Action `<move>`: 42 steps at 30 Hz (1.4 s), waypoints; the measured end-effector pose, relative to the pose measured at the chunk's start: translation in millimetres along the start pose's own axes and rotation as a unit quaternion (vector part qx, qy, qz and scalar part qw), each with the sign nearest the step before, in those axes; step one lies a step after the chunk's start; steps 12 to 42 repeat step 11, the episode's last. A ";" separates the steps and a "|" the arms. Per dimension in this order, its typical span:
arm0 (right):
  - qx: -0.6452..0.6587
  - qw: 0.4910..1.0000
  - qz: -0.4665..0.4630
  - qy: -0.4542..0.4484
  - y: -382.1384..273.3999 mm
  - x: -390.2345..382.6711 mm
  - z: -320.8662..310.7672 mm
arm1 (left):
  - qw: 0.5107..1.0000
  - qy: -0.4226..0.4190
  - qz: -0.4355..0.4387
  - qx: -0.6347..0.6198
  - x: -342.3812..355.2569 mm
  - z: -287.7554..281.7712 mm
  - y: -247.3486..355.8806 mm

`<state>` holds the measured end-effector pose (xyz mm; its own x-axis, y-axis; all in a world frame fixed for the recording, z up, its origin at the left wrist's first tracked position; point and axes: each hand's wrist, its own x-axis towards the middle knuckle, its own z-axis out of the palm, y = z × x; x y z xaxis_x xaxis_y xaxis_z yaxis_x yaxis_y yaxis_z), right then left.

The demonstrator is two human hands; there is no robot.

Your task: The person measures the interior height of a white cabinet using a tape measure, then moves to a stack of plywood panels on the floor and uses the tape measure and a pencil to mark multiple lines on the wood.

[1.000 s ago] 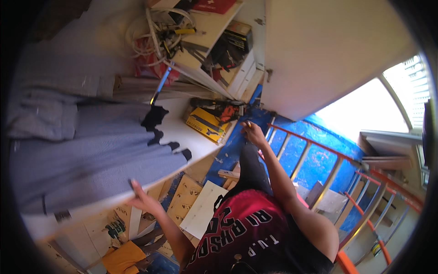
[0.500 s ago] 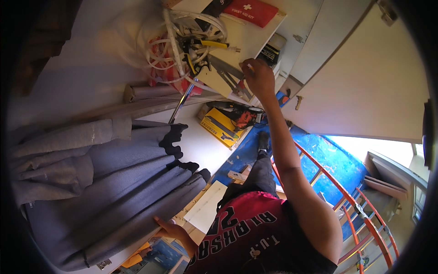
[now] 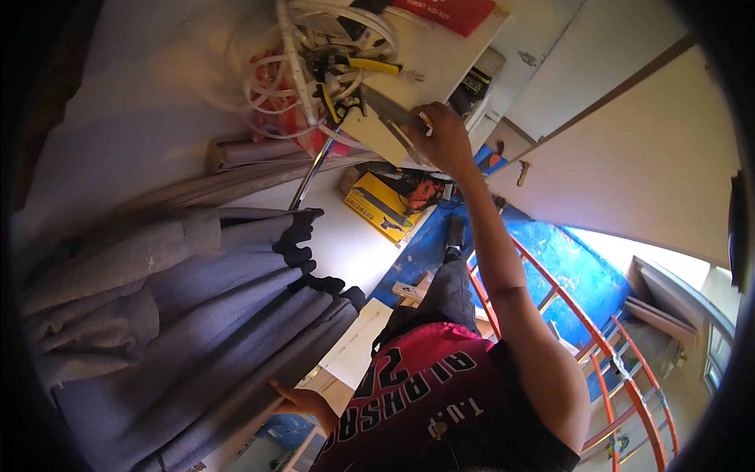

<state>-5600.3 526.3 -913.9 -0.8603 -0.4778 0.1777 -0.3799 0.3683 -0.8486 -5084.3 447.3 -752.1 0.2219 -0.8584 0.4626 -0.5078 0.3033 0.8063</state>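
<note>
My right hand [image 3: 442, 135] reaches up to a white worktop [image 3: 444, 51], its fingers closed around a small white piece [image 3: 427, 124]. Its fingertips are at the end of a flat grey metal tool [image 3: 385, 110], whose kind I cannot make out; whether they touch it is unclear. Lower left, my left hand [image 3: 307, 403] is against the lower edge of a large grey cloth [image 3: 212, 338], one digit stretched out and the others mostly hidden. The cloth lies in folds with a dark, wavy edge.
Coiled white cable [image 3: 295, 71] and yellow-handled pliers [image 3: 373, 65] lie by the red pouch [image 3: 456, 12]. Below are a yellow box [image 3: 380, 208] and an orange power tool [image 3: 425, 195]. An orange ladder [image 3: 586, 315] stands on the blue floor at right, beneath a pale door [image 3: 621, 157].
My right hand has moved slightly down and left, closer to the grey metal tool. The view has shifted a little; my left hand stays by the cloth's edge.
</note>
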 end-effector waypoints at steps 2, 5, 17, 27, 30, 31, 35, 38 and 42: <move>0.114 0.993 0.038 0.016 9.6 -3.1 -13.9 | 1.000 -0.019 0.020 -0.004 5.6 4.8 -4.6; 0.290 0.944 0.095 0.127 26.7 -34.7 -13.2 | 0.996 -0.005 0.078 0.051 8.0 -32.3 -21.9; 0.017 0.958 0.285 -0.020 212.0 -130.3 27.0 | 0.991 -0.017 0.090 0.100 25.2 -27.6 5.1; 0.017 0.958 0.285 -0.020 212.0 -130.3 27.0 | 0.991 -0.017 0.090 0.100 25.2 -27.6 5.1; 0.017 0.958 0.285 -0.020 212.0 -130.3 27.0 | 0.991 -0.017 0.090 0.100 25.2 -27.6 5.1; 0.017 0.958 0.285 -0.020 212.0 -130.3 27.0 | 0.991 -0.017 0.090 0.100 25.2 -27.6 5.1; 0.017 0.958 0.285 -0.020 212.0 -130.3 27.0 | 0.991 -0.017 0.090 0.100 25.2 -27.6 5.1; 0.017 0.958 0.285 -0.020 212.0 -130.3 27.0 | 0.991 -0.017 0.090 0.100 25.2 -27.6 5.1; 0.017 0.958 0.285 -0.020 212.0 -130.3 27.0 | 0.991 -0.017 0.090 0.100 25.2 -27.6 5.1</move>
